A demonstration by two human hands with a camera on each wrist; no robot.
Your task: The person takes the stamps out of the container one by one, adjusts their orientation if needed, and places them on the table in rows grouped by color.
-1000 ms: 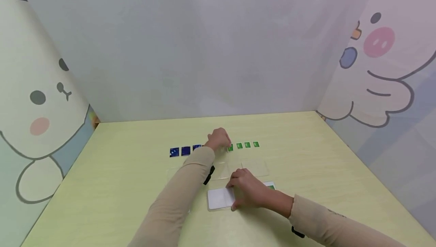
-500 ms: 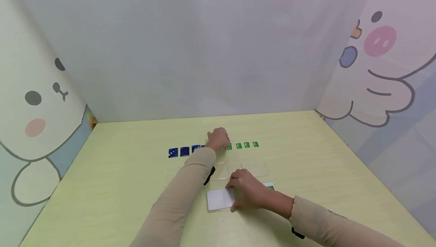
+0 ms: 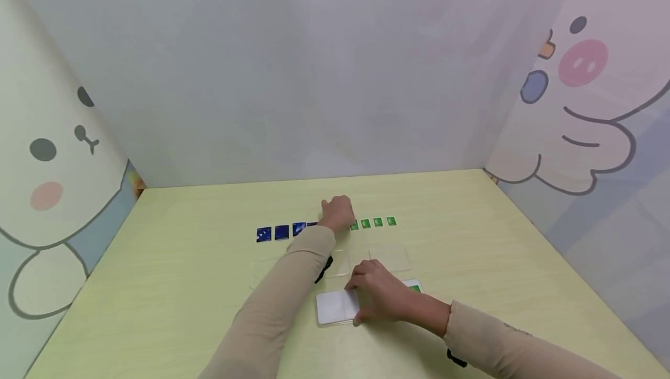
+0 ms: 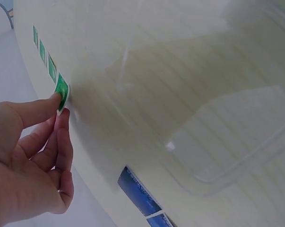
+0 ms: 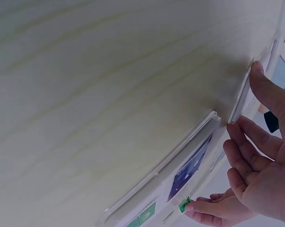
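At the near end of a row of small green cards (image 3: 378, 222), my left hand (image 3: 337, 213) pinches one green card (image 4: 62, 90) between thumb and fingertips. That card is tilted in the left wrist view. My right hand (image 3: 382, 292) grips a flat clear plastic case (image 5: 237, 97) by its edges, thumb on one side and fingers on the other. A white sheet (image 3: 330, 308) lies inside this case, its right part hidden by the hand. Next to it is another clear case (image 5: 156, 172), holding a blue card (image 5: 189, 168) and a green card (image 5: 142, 217).
Small blue cards (image 3: 281, 232) line up left of the green ones, partly hidden by my left arm. Clear plastic pieces (image 3: 389, 258) lie mid-table between the card row and the right hand. A pale cloth wall (image 3: 314, 77) rises behind the table (image 3: 460, 239).
The head view has shifted slightly. My left hand and its green card have edged a little right, closer to the neighbouring green card. The right hand keeps its grip on the case.
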